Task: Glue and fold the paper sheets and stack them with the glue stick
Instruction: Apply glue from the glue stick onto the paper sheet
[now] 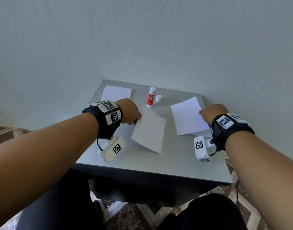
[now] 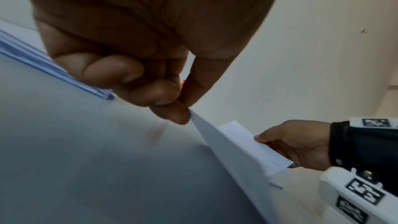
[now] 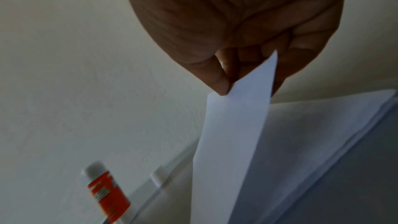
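Two hands point(image 1: 131, 112) point(image 1: 213, 112), three paper piles point(image 1: 149, 130) point(image 1: 187, 117) point(image 1: 116, 92), one glue stick point(image 1: 150, 97)

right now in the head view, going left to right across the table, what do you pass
paper stack → left hand → sheet it pinches → glue stick → its cap → sheet lifted by right hand → right hand

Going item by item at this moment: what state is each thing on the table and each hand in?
Glue stick: upright, uncapped.
Cap: off, standing beside the stick.
Middle sheet: corner pinched by left hand, partly lifted.
Right sheet: lifted off the right stack by right hand.
Far-left stack: flat, untouched.
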